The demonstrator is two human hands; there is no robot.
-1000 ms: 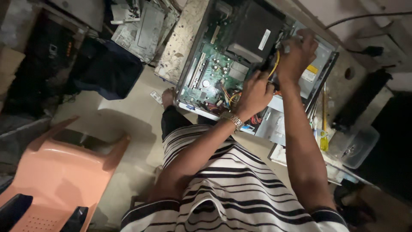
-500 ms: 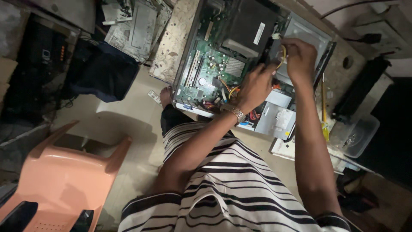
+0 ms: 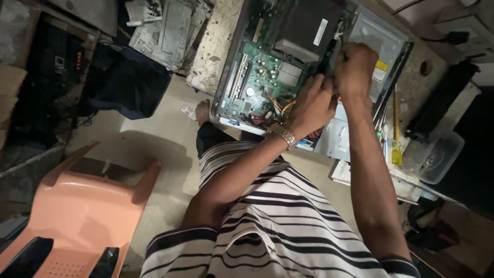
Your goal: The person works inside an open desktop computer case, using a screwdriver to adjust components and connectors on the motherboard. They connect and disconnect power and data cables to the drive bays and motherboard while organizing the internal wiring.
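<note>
**Both hands working inside the open computer case**

The open computer case [image 3: 288, 62] is lying on the desk [image 3: 411, 87] before me, its green board showing. My right hand [image 3: 355, 67] is gripping closed on something inside it that I cannot make out; my left hand [image 3: 311, 105], touching beside it, is curling over the cables. A yellow screwdriver [image 3: 396, 128] is lying nearby; an orange chair [image 3: 77, 206] is standing well apart.

Open desktop computer case [image 3: 257, 77], green motherboard [image 3: 262, 82] exposed, flat on workbench.
</note>
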